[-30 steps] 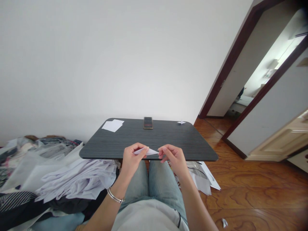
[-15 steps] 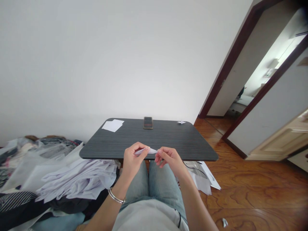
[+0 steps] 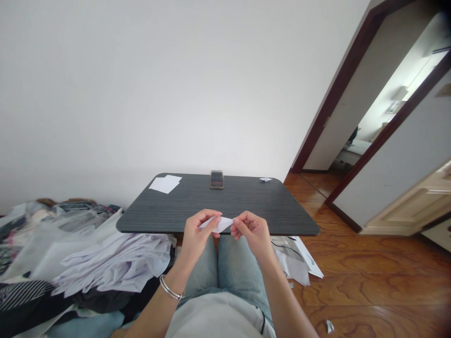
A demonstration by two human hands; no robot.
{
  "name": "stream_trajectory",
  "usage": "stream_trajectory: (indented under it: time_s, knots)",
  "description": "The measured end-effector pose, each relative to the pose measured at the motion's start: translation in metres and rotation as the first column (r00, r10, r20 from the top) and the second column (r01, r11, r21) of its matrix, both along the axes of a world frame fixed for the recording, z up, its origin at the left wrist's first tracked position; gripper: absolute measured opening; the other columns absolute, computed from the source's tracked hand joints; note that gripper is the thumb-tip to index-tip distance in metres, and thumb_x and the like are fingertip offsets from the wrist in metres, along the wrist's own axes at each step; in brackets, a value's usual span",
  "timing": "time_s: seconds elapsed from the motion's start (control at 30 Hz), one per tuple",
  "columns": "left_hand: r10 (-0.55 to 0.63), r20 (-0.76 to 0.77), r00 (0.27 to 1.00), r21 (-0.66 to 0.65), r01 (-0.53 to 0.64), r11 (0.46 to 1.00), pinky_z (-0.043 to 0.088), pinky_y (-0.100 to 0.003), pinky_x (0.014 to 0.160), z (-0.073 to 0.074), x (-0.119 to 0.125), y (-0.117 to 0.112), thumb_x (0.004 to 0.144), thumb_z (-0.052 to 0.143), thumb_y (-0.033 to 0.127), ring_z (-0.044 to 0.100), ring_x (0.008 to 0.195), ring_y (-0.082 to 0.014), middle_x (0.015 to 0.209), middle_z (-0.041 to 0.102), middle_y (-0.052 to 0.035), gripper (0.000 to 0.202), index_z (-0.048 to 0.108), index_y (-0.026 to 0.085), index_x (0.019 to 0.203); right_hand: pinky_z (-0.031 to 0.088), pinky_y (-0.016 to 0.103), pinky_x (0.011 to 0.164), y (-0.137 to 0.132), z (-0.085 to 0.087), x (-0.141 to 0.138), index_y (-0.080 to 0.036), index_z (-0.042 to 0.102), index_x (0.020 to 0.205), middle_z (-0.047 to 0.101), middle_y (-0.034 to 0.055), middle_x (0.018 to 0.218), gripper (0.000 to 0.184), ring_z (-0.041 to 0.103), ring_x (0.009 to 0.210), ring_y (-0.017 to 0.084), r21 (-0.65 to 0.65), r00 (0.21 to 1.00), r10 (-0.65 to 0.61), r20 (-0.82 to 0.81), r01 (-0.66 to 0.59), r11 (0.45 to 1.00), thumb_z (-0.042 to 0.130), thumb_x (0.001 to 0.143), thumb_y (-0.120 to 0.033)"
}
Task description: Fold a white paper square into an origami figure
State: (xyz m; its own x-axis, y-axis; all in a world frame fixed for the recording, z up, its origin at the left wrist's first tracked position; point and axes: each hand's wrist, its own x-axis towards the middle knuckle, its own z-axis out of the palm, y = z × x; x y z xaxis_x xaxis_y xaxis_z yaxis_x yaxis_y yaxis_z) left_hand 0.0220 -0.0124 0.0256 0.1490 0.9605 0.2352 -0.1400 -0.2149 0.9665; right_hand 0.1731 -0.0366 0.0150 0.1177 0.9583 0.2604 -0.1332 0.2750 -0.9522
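Note:
Between my two hands is a small piece of folded white paper (image 3: 222, 224), held just above the near edge of the dark table (image 3: 190, 202). My left hand (image 3: 199, 230) pinches its left part between thumb and fingers. The paper's pointed right end lies in the fingertips of my right hand (image 3: 252, 230), thumb against forefinger. At the table's far right corner sits a small folded white paper figure (image 3: 265, 179), which looks like a crane. Flat white paper sheets (image 3: 165, 183) lie at the far left.
A phone (image 3: 217, 180) leans upright at the table's back edge, by the white wall (image 3: 211, 84). Piled clothes (image 3: 116, 263) lie left of my legs. Papers and a dark cable (image 3: 296, 263) are under the table's right side. A doorway stands at right.
The folded paper has tilted and shows a broader face than before. My right hand has shifted slightly right, its fingers drawn in closer around the paper's tip.

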Motion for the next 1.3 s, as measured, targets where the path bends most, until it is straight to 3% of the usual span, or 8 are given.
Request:
stream_trajectory:
  time_s: [0.13, 0.3, 0.43, 0.6, 0.83, 1.17, 1.3]
  knots:
    - [-0.056, -0.139, 0.989, 0.038, 0.061, 0.997, 0.051, -0.02, 0.049, 0.003, -0.001, -0.002, 0.067, 0.07, 0.028, 0.06, 0.057, -0.012, 0.076, 0.069, -0.0034, 0.021, 0.073, 0.014, 0.082, 0.045, 0.017, 0.039, 0.001, -0.001, 0.0, -0.016, 0.057, 0.06, 0.061, -0.0016, 0.049, 0.03, 0.053, 0.04, 0.008, -0.023, 0.999, -0.036, -0.026, 0.035, 0.999, 0.069, 0.073, -0.04]
    - [-0.02, -0.241, 0.97, 0.015, 0.024, 1.0, 0.048, -0.019, 0.048, 0.008, 0.001, -0.003, 0.065, 0.071, 0.027, 0.058, 0.047, -0.0096, 0.066, 0.069, -0.0024, 0.018, 0.072, 0.012, 0.076, 0.045, 0.017, 0.037, 0.001, 0.0, -0.001, -0.015, 0.059, 0.059, 0.061, -0.0008, 0.047, 0.035, 0.054, 0.038, 0.008, -0.043, 0.996, -0.012, -0.087, 0.009, 0.999, 0.068, 0.073, -0.046]
    - [0.009, -0.222, 0.975, -0.007, -0.011, 1.0, 0.047, -0.019, 0.046, 0.008, 0.0, -0.002, 0.064, 0.071, 0.027, 0.058, 0.046, -0.0097, 0.063, 0.068, -0.002, 0.018, 0.071, 0.012, 0.073, 0.05, 0.019, 0.042, 0.001, -0.001, 0.002, -0.015, 0.067, 0.073, 0.067, 0.0019, 0.057, 0.032, 0.059, 0.045, 0.01, -0.001, 0.993, -0.01, -0.12, 0.01, 1.0, 0.063, 0.077, -0.047]
    - [0.012, -0.176, 0.984, -0.028, -0.017, 0.999, 0.048, -0.018, 0.046, 0.009, -0.002, -0.001, 0.061, 0.073, 0.027, 0.055, 0.045, -0.008, 0.063, 0.067, -0.0014, 0.018, 0.071, 0.012, 0.071, 0.053, 0.02, 0.048, 0.001, -0.004, 0.005, -0.018, 0.07, 0.081, 0.07, 0.002, 0.065, 0.019, 0.062, 0.053, 0.011, 0.057, 0.998, 0.007, -0.056, -0.004, 0.998, 0.07, 0.073, -0.035]
    - [-0.052, -0.11, 0.993, -0.112, 0.039, 0.993, 0.048, -0.018, 0.045, 0.012, -0.001, -0.002, 0.057, 0.075, 0.026, 0.053, 0.044, -0.0072, 0.059, 0.065, -0.0007, 0.02, 0.071, 0.011, 0.069, 0.053, 0.022, 0.048, 0.005, -0.01, 0.005, -0.018, 0.07, 0.074, 0.066, 0.0, 0.054, 0.011, 0.061, 0.049, 0.012, 0.115, 0.998, -0.057, 0.015, 0.055, 0.992, 0.069, 0.073, -0.029]
    - [-0.091, -0.092, 0.992, -0.138, 0.077, 0.987, 0.048, -0.017, 0.044, 0.009, -0.001, 0.0, 0.057, 0.076, 0.026, 0.052, 0.047, -0.0066, 0.061, 0.065, -0.0009, 0.019, 0.071, 0.011, 0.069, 0.053, 0.023, 0.053, 0.004, -0.015, 0.007, -0.019, 0.068, 0.073, 0.067, 0.0004, 0.061, 0.009, 0.063, 0.054, 0.012, 0.225, 0.99, -0.093, 0.103, 0.068, 0.972, 0.064, 0.078, -0.025]
    - [-0.085, -0.124, 0.989, -0.101, 0.073, 0.992, 0.049, -0.017, 0.046, 0.008, -0.002, 0.001, 0.06, 0.075, 0.028, 0.053, 0.05, -0.0073, 0.064, 0.066, -0.0016, 0.022, 0.071, 0.011, 0.073, 0.053, 0.022, 0.053, 0.003, -0.011, 0.006, -0.018, 0.067, 0.074, 0.067, 0.0002, 0.059, 0.012, 0.063, 0.054, 0.012, 0.136, 0.999, -0.031, 0.02, 0.028, 0.99, 0.066, 0.077, -0.03]
